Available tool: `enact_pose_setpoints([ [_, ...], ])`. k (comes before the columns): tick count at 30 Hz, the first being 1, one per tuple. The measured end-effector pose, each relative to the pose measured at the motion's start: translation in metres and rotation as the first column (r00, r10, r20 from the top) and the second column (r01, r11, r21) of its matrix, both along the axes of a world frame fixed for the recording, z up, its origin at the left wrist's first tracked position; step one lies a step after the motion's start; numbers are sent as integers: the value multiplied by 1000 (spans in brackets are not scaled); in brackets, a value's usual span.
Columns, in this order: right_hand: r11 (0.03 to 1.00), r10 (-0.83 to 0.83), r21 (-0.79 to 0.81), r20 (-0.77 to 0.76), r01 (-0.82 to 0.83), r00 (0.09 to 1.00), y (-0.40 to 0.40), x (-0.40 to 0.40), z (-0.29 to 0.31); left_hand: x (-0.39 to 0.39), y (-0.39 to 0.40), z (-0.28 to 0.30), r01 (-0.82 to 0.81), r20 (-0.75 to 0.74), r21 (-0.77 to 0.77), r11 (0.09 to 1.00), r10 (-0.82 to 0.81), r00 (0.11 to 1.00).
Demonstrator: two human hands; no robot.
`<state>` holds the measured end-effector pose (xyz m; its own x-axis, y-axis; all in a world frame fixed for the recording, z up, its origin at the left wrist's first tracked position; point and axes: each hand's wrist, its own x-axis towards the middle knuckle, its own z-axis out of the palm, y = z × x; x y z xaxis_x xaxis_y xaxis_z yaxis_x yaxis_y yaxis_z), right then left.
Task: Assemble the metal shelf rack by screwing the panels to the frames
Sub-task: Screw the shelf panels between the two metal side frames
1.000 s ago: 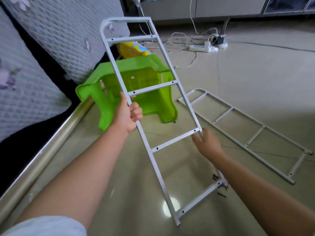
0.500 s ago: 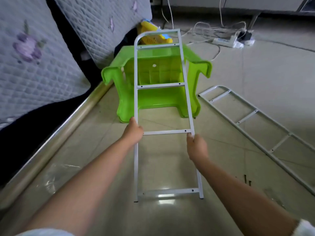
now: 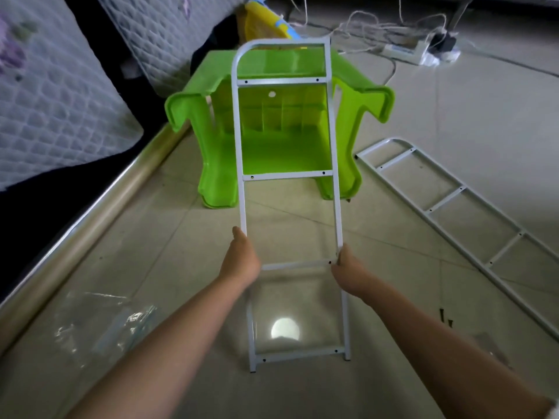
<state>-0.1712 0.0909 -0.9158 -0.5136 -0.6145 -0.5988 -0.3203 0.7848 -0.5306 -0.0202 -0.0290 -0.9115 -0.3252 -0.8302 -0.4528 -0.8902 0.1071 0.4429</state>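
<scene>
Floor: pale glossy tile (image 3: pixel 453 122) fills the frame, wide bare stretch at centre right.
Frame: white metal frame (image 3: pixel 286 175) stands upright mid-picture, feet on the tile, top leaning toward the green stool (image 3: pixel 351 122).
Left hand: left hand (image 3: pixel 242 260) grips the left rail at the third rung.
Right hand: right hand (image 3: pixel 348 269) grips the right rail, same height.
Handling: looks light, stiff, smooth-painted; rails by a rung seem the steadiest hold.
Edges: second frame (image 3: pixel 447 201) lies flat at right, screws (image 3: pixel 444 319) lower right, plastic bag (image 3: pixel 106 325) lower left, mattress (image 3: pixel 60 95) crowding upper left.
</scene>
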Motion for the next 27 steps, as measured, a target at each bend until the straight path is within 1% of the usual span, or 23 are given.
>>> enact_pose_setpoints([
  [2,1000,18,16,16,-18,1000,2,-3,1,0,8,1,52,20,-98,994,-50,999],
  [4,999,23,37,18,-23,1000,3,-4,5,1,17,4,162,76,-202,966,-149,986],
  [6,997,46,58,11,-47,999,5,-4,9,-2,20,3,260,104,-325,909,-239,965],
  [8,995,63,78,1,-63,998,8,-4,16,-8,21,7,363,196,-390,846,-309,931],
  [9,994,73,87,-5,-72,997,12,-4,22,-12,21,12,426,264,-395,814,-344,901],
  [10,990,89,107,-15,-87,996,17,-6,29,-16,23,17,487,324,-361,795,-383,865],
  [11,986,109,129,-30,-104,994,23,-9,36,-20,26,20,545,367,-288,787,-435,822],
  [12,980,128,157,-46,-120,991,31,-14,45,-26,29,25,589,381,-243,771,-482,789],
  [13,973,147,187,-68,-132,987,40,-21,52,-33,33,31,625,379,-232,745,-523,763],
  [17,948,151,304,-161,-97,975,87,-61,85,-83,62,62,809,423,-212,548,-695,582],
  [19,947,128,317,-221,-53,967,115,-84,100,-116,86,77,854,421,-205,479,-744,519],
  [22,950,64,312,-276,26,959,161,-113,111,-161,134,95,886,413,-226,405,-784,464],
  [25,949,-34,294,-279,119,960,215,-132,102,-196,183,100,924,412,-206,322,-828,381],
  [27,938,-113,286,-284,196,952,267,-143,88,-221,225,94,944,411,-167,285,-850,330],
])
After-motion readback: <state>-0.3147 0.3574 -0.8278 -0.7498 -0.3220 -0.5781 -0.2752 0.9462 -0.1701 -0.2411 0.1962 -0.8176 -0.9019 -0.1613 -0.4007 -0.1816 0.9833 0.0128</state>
